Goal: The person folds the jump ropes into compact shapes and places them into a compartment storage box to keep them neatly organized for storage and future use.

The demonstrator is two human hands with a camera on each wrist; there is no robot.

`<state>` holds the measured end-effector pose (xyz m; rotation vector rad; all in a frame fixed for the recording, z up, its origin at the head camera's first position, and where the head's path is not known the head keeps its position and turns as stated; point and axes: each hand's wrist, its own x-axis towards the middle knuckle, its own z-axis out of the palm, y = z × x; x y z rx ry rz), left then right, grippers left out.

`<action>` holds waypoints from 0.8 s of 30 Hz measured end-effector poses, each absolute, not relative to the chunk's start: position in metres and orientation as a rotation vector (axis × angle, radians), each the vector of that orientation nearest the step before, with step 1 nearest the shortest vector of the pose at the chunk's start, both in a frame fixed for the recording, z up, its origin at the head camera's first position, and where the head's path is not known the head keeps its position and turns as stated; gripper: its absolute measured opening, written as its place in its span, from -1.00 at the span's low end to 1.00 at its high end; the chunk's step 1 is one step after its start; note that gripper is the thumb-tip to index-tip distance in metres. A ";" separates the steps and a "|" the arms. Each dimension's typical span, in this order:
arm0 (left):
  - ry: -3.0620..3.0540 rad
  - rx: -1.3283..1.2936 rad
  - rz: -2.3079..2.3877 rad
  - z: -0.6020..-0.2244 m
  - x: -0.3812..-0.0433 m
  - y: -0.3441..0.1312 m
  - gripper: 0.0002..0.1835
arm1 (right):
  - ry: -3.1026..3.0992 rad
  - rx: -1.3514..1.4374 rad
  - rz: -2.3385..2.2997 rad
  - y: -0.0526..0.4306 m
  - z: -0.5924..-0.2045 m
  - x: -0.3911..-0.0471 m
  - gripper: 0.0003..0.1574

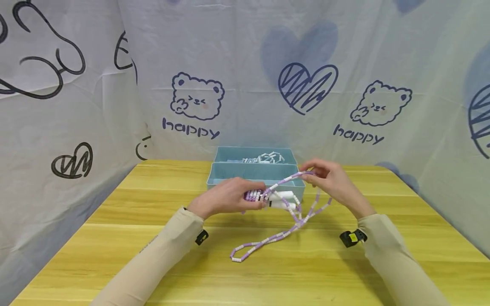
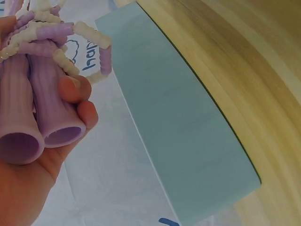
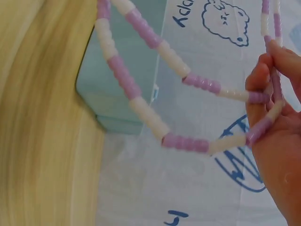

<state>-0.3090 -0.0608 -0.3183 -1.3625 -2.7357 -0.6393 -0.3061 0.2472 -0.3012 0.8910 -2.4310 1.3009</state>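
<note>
A purple-and-white beaded jump rope (image 1: 261, 245) is stretched between both hands, with a loose loop hanging low over the table. My left hand (image 1: 233, 195) grips its two handles (image 2: 54, 101) side by side, along with some bunched beaded cord. The handles look white in the head view and pale purple with hollow ends in the left wrist view. To the right and slightly higher, my right hand (image 1: 329, 176) pinches beaded strands (image 3: 186, 143) between thumb and fingers. Other strands dangle below that hand. The left palm hides part of the bunched cord.
Behind the hands stands a blue-green open box (image 1: 237, 172) with a front and a rear compartment. White beaded cord (image 1: 272, 158) lies in the rear one. The wooden table (image 1: 183, 272) meets a printed cloth (image 1: 245, 106) at the back.
</note>
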 end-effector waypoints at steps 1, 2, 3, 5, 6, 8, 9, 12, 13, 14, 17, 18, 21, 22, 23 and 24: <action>-2.737 -1.370 -0.681 -0.318 -0.309 -0.061 -0.70 | -2.429 0.903 1.322 0.250 -0.305 -0.311 -0.77; -2.739 -1.381 -0.724 -0.319 -0.310 -0.061 -0.69 | -2.424 0.926 1.334 0.253 -0.310 -0.316 -0.75; -2.738 -1.394 -0.770 -0.319 -0.310 -0.062 -0.70 | -2.424 0.936 1.356 0.255 -0.314 -0.320 -0.74; -2.732 -1.409 -0.844 -0.319 -0.311 -0.062 -0.71 | -2.423 0.958 1.401 0.255 -0.318 -0.323 -0.72; -2.723 -1.413 -0.868 -0.319 -0.311 -0.062 -0.72 | -2.432 0.956 1.416 0.255 -0.321 -0.325 -0.71; -2.707 -1.397 -0.908 -0.318 -0.312 -0.062 -0.68 | -2.458 0.940 1.447 0.255 -0.325 -0.328 -0.69; -2.699 -1.385 -0.927 -0.318 -0.312 -0.062 -0.66 | -2.476 0.916 1.466 0.255 -0.328 -0.329 -0.69; -2.709 -1.322 -1.030 -0.318 -0.313 -0.063 -0.54 | -2.529 0.848 1.492 0.255 -0.332 -0.332 -0.65; -2.717 -1.298 -1.074 -0.318 -0.314 -0.063 -0.49 | -2.538 0.828 1.511 0.256 -0.332 -0.332 -0.64; -2.725 -1.279 -1.117 -0.318 -0.314 -0.064 -0.45 | -2.545 0.807 1.531 0.257 -0.333 -0.333 -0.62; -2.726 -1.237 -1.246 -0.318 -0.315 -0.064 -0.41 | -2.562 0.766 1.576 0.260 -0.335 -0.333 -0.59; -2.716 -1.236 -1.275 -0.318 -0.315 -0.064 -0.45 | -2.565 0.761 1.588 0.261 -0.335 -0.333 -0.59; -2.689 -1.233 -1.352 -0.318 -0.317 -0.064 -0.55 | -2.570 0.767 1.622 0.262 -0.337 -0.334 -0.57; -2.683 -1.231 -1.366 -0.318 -0.317 -0.064 -0.59 | -2.576 0.775 1.625 0.261 -0.338 -0.334 -0.57; -2.677 -1.226 -1.388 -0.318 -0.318 -0.063 -0.60 | -2.583 0.787 1.628 0.260 -0.340 -0.335 -0.58; -2.672 -1.215 -1.411 -0.318 -0.318 -0.063 -0.59 | -2.591 0.802 1.635 0.259 -0.341 -0.335 -0.59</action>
